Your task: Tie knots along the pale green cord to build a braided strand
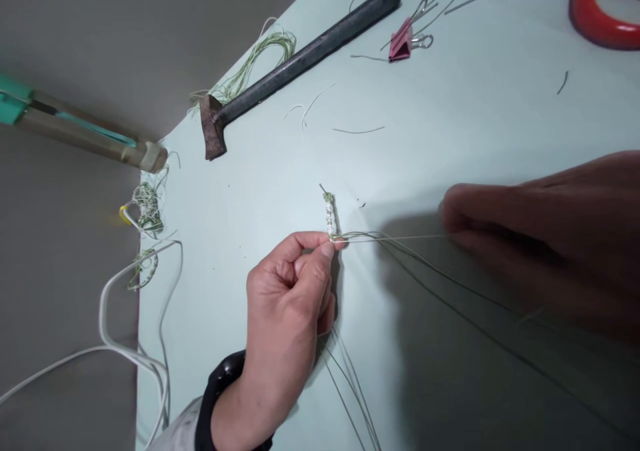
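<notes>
My left hand (pixel 293 288) pinches the lower end of a small knotted white-and-green cord piece (pixel 330 214) between thumb and forefinger. A short stub sticks out of the piece's far end. From the pinch, a thin pale thread (pixel 400 238) runs taut to the right, up to the fingertips of my right hand (pixel 540 238). That hand is blurred and in shadow, its fingers pressed together on the thread. Several loose green cords (pixel 450 278) trail from the same spot toward the lower right. More strands (pixel 353 384) hang below my left hand.
A hammer (pixel 300 61) lies across the back of the pale table, beside coiled green cord (pixel 255 61). Farther right are a pink binder clip (pixel 401 41) and red handles (pixel 587 11). White cable (pixel 103 304) and tangled beaded cord (pixel 149 204) lie along the left edge. Thread scraps are scattered about.
</notes>
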Available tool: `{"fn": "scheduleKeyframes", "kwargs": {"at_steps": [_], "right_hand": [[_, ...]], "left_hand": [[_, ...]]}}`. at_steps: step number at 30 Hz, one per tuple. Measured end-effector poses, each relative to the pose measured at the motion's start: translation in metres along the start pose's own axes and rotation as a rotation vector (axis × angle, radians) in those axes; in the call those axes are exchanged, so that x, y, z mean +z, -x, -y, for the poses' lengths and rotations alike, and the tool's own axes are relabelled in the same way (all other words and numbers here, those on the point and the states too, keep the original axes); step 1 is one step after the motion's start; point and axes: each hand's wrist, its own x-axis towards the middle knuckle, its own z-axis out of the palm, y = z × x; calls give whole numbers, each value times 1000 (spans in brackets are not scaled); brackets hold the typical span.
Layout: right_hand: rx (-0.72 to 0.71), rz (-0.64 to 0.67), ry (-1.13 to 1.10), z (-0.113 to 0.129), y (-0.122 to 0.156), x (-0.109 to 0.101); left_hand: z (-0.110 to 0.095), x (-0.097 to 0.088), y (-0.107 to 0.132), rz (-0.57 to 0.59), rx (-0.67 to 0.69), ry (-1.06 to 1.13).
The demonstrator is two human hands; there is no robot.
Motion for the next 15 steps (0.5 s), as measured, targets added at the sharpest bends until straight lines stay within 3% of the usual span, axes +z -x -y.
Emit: {"fn": "scheduleKeyframes", "kwargs": {"at_steps": [4,11,15], "right_hand": [[-204,-71,144,6,-7,-6],[-134,125,210,14,-11,-20],[-110,241,128,24,-1,-25]], "left_hand": [[1,-1,-1,15,25,-22],[0,-2,-3,33,74,-119],[-1,0,-1,37,125,-150]]}}
